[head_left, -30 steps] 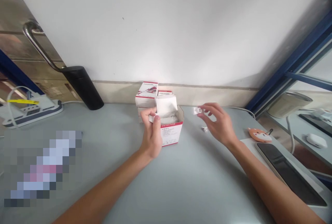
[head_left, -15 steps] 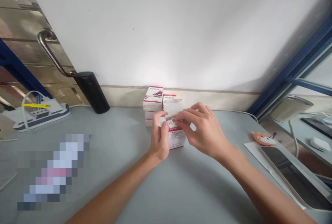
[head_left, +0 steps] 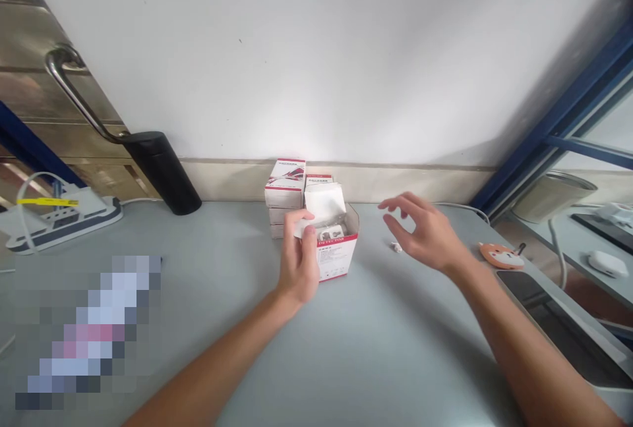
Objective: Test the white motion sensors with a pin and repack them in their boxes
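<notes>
An opened white and red cardboard box point(head_left: 336, 260), marked "DETECTOR", stands on the grey table with its lid raised at the back. White contents point(head_left: 331, 234) show inside it, too small to name. My left hand point(head_left: 301, 262) grips the box's left side flap between thumb and fingers. Off to the right of the box, my right hand point(head_left: 418, 229) hovers with thumb and fingers apart, holding nothing. Just below its fingers a small white object point(head_left: 396, 247) lies on the table; its kind is unclear.
Behind the open box stand stacked closed boxes point(head_left: 285, 183) against the wall. A black bottle point(head_left: 163, 173) and a power strip point(head_left: 64, 219) are at the left, near a blurred-out patch. On the right lie an orange animal-faced pouch point(head_left: 502, 256) and a phone-like device point(head_left: 558, 328).
My right hand has left the box and moved right, its fingers now apart. The small white object now shows on the table. My left hand still holds the flap.
</notes>
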`<state>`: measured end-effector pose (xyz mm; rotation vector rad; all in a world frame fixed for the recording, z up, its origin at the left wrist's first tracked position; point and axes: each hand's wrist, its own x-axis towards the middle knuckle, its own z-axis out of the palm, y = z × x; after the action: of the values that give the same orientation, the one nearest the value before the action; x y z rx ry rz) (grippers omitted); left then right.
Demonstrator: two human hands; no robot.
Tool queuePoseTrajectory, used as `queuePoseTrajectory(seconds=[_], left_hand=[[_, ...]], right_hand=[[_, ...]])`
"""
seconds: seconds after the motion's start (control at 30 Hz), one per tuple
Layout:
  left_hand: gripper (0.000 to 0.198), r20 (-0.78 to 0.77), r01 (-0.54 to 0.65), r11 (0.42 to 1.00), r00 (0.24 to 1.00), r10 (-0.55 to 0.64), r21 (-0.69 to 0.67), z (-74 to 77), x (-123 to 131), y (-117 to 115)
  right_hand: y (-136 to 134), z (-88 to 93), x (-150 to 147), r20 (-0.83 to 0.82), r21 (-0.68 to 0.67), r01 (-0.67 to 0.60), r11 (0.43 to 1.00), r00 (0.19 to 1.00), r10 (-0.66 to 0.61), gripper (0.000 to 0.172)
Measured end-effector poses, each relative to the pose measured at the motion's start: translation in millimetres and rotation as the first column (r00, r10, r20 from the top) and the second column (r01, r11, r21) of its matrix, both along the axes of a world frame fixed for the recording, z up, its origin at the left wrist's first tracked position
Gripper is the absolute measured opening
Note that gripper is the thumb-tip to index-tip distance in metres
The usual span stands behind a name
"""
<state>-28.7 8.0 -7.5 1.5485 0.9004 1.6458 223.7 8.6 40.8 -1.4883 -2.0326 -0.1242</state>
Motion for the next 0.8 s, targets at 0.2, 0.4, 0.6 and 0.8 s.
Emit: queuePoseTrajectory(seconds=[0.2, 0.4, 0.6, 0.8], left_hand=[[0.025, -0.057, -0.026, 1.0, 0.998, 0.026, -0.014, -0.3, 4.5, -6.9], [0.017, -0.142, -0.042, 0.985, 0.988, 0.066, 0.169, 2.4, 7.2, -11.1], [0.015, -0.15, -0.049, 0.98, 0.986, 0.079, 0.192, 3.3, 7.9, -11.6], [0.015, -0.144, -0.03, 0.985, 0.988, 0.055, 0.17, 1.2, 7.6, -9.4]], right_hand=[[12.4, -23.1, 32.2, 0.157, -0.487, 0.132, 0.863, 0.986, -0.062, 0.017], [5.7, -10.4, 16.2, 0.054, -0.397, 0.044, 0.917, 0.998, -0.025, 0.018], [-0.3, -17.7, 15.7, 0.176, -0.472, 0.113, 0.874, 0.984, -0.032, 0.014], [2.9, -12.4, 7.0, -0.069, -0.307, -0.101, 0.946, 0.994, 0.084, 0.022]])
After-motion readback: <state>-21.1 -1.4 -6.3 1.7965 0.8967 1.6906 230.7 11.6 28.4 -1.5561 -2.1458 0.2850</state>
